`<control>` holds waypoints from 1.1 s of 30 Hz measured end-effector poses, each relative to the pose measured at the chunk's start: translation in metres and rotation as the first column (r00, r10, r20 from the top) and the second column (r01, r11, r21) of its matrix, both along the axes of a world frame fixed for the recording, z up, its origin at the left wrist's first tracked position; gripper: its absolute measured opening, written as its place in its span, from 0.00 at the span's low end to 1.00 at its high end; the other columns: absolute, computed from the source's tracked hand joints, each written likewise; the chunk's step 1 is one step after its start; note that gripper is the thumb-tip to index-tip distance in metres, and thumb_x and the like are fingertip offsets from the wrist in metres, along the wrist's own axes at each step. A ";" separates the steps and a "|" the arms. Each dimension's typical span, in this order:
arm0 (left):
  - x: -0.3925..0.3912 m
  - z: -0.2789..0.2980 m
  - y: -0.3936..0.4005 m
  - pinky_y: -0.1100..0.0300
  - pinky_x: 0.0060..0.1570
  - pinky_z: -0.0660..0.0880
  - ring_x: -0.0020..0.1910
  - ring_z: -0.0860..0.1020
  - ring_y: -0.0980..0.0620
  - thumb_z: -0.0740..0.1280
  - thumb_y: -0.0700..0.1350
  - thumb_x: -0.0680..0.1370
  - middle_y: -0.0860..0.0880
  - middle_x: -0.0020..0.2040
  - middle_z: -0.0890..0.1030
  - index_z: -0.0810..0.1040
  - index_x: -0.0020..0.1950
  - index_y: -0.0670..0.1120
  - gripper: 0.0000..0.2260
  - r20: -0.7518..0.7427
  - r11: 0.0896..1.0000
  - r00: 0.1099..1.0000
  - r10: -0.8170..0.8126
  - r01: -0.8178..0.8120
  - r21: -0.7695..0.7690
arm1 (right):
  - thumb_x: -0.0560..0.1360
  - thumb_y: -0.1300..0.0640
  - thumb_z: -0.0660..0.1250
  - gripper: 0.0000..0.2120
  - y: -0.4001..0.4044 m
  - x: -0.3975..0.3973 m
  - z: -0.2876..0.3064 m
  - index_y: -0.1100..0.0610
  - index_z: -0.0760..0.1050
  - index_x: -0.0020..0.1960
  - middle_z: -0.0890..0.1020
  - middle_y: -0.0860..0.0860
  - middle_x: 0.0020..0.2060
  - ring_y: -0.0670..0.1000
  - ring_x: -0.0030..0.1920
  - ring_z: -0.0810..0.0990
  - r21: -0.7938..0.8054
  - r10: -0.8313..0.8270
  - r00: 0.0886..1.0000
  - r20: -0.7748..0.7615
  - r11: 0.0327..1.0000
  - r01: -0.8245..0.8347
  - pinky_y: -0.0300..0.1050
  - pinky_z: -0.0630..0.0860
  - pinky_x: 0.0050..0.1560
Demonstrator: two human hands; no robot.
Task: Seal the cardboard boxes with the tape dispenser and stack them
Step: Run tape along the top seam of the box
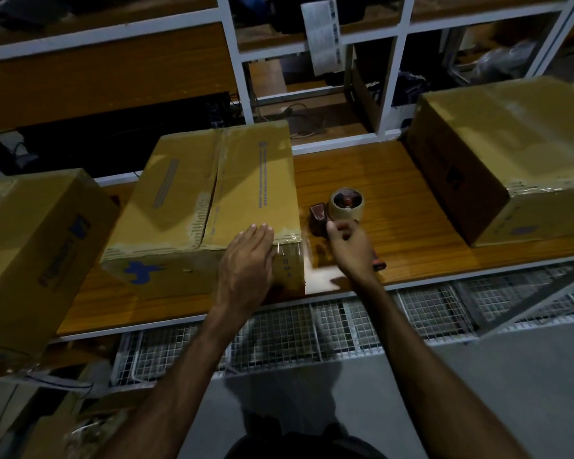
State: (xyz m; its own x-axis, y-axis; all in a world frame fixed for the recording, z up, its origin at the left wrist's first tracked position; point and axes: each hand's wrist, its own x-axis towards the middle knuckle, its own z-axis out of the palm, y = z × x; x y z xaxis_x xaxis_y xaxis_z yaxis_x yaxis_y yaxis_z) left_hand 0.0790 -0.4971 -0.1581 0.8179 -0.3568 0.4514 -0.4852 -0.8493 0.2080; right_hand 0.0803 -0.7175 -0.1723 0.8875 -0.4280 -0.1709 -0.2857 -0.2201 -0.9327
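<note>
A cardboard box [206,193] stands in the middle of the wooden table [395,200], its top flaps closed with a seam running front to back. My left hand [246,263] lies flat with straight fingers over the box's near right corner, on shiny tape. Just right of the box sits a red tape dispenser [338,207] with a roll of brown tape. My right hand [348,246] is curled round the dispenser's handle. A second box [30,253] is at the left and a taped box [511,154] at the right.
White metal shelving [239,61] with wooden boards rises behind the table, holding dark items and a hanging paper strip [323,34]. A wire mesh rack [312,329] runs under the table's front edge. Grey floor [478,392] lies below, with clutter at lower left.
</note>
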 end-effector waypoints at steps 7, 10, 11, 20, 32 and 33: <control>-0.001 -0.003 -0.001 0.42 0.74 0.71 0.74 0.75 0.41 0.70 0.41 0.82 0.39 0.72 0.78 0.77 0.74 0.39 0.19 0.018 1.000 1.000 0.003 -0.003 -0.029 | 0.84 0.46 0.68 0.15 0.031 -0.025 0.013 0.54 0.78 0.65 0.86 0.51 0.45 0.49 0.42 0.83 0.815 0.172 0.971 -0.168 0.578 0.039 0.45 0.75 0.44; -0.001 -0.004 -0.001 0.42 0.74 0.71 0.73 0.75 0.41 0.70 0.40 0.82 0.39 0.72 0.78 0.76 0.74 0.39 0.20 0.020 0.999 1.000 0.003 -0.002 -0.040 | 0.82 0.60 0.71 0.13 0.031 -0.021 0.007 0.54 0.75 0.65 0.87 0.51 0.43 0.49 0.43 0.82 0.828 0.074 0.988 -0.135 0.555 0.071 0.46 0.78 0.46; -0.001 -0.004 -0.001 0.42 0.74 0.71 0.73 0.75 0.41 0.70 0.40 0.82 0.39 0.72 0.77 0.76 0.74 0.39 0.20 0.018 0.999 1.000 0.002 -0.002 -0.042 | 0.81 0.62 0.71 0.14 0.032 -0.020 0.005 0.55 0.74 0.65 0.87 0.52 0.42 0.50 0.41 0.80 0.836 0.060 0.990 -0.129 0.543 0.076 0.46 0.78 0.46; -0.001 -0.006 -0.001 0.43 0.75 0.70 0.74 0.75 0.41 0.72 0.38 0.80 0.40 0.72 0.78 0.77 0.74 0.39 0.21 0.028 0.997 1.000 0.009 -0.006 -0.083 | 0.79 0.62 0.76 0.16 0.049 -0.012 -0.006 0.60 0.72 0.61 0.84 0.60 0.45 0.49 0.32 0.80 0.704 -0.078 0.992 -0.094 0.699 0.122 0.43 0.77 0.30; 0.000 -0.009 -0.003 0.47 0.75 0.67 0.73 0.76 0.42 0.73 0.35 0.79 0.40 0.71 0.78 0.77 0.73 0.38 0.22 0.051 0.991 0.999 0.009 -0.002 -0.133 | 0.78 0.61 0.74 0.09 0.054 -0.028 -0.020 0.48 0.78 0.50 0.83 0.47 0.48 0.46 0.45 0.81 0.125 0.035 0.964 0.263 0.990 -0.070 0.49 0.81 0.50; 0.000 -0.009 -0.003 0.47 0.75 0.67 0.72 0.76 0.42 0.73 0.35 0.78 0.40 0.71 0.78 0.77 0.73 0.38 0.22 0.053 0.991 0.999 0.006 0.001 -0.135 | 0.77 0.61 0.73 0.10 0.054 -0.027 -0.017 0.47 0.78 0.50 0.83 0.46 0.48 0.46 0.45 0.81 0.111 0.046 0.960 0.276 0.991 -0.079 0.50 0.81 0.51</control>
State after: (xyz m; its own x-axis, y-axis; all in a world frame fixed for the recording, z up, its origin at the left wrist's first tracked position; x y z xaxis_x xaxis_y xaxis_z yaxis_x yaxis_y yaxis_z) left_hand 0.0788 -0.4998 -0.1673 0.7921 -0.2878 0.5383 -0.4968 -0.8163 0.2946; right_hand 0.0528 -0.6636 -0.1894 0.9318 -0.3614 0.0344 -0.0065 -0.1115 -0.9937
